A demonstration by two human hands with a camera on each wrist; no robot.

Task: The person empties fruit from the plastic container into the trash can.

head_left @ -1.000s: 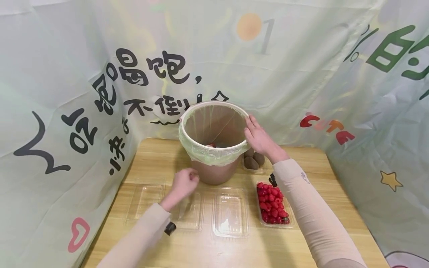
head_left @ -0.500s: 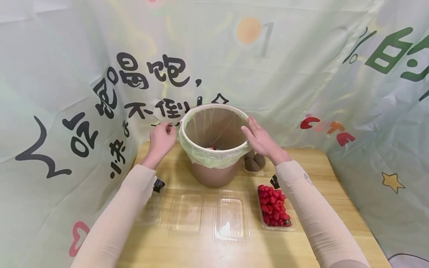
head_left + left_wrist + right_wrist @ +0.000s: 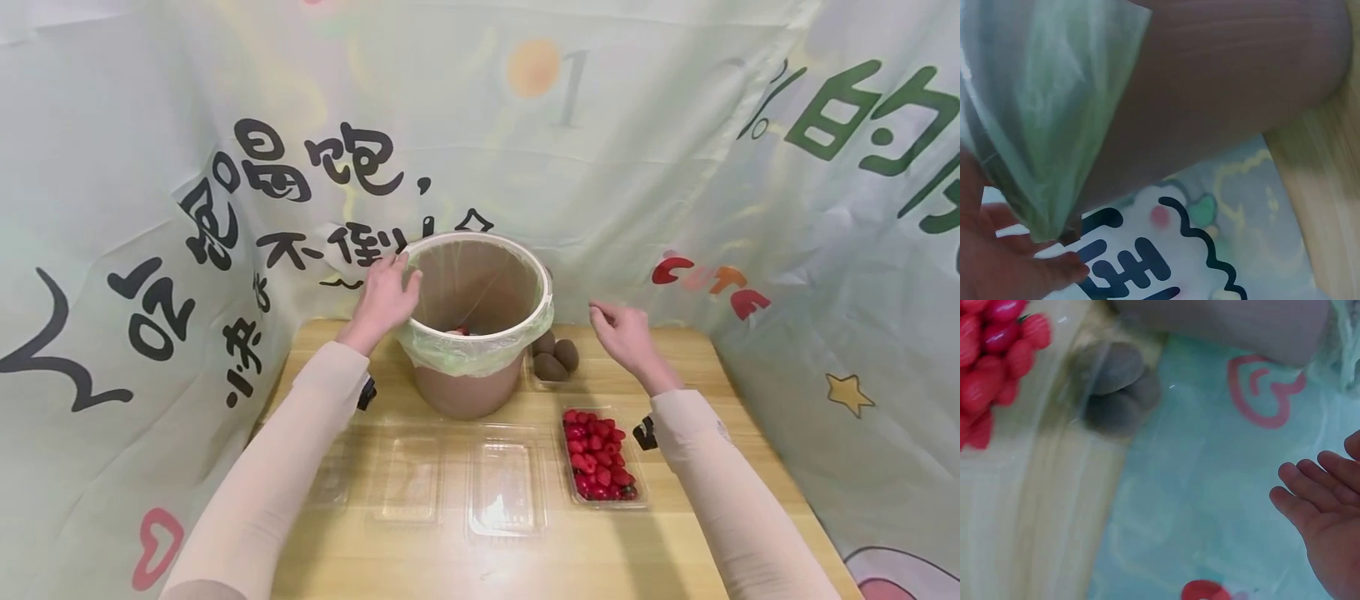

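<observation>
A brown trash can (image 3: 467,392) lined with a thin green plastic bag (image 3: 471,355) stands at the back of the table. My left hand (image 3: 384,302) rests on the left part of its white rim, fingers loosely extended. In the left wrist view, that hand (image 3: 1016,265) is beside a hanging corner of the bag. My right hand (image 3: 628,337) is in the air to the right of the can, holding nothing. The right wrist view has its fingers (image 3: 1310,487) loosely extended. Something small and red (image 3: 461,331) shows inside the can.
A clear box of raspberries (image 3: 597,454) sits right of centre. Behind it, brown kiwifruit (image 3: 553,358) lie in another clear container close to the can. Several clear plastic containers (image 3: 504,487) stand in front of the can. Printed cloth (image 3: 630,158) encloses the table (image 3: 450,567).
My left hand rose from in front of the can, passed along its left side and came onto the rim. My right hand has left the rim and moved right.
</observation>
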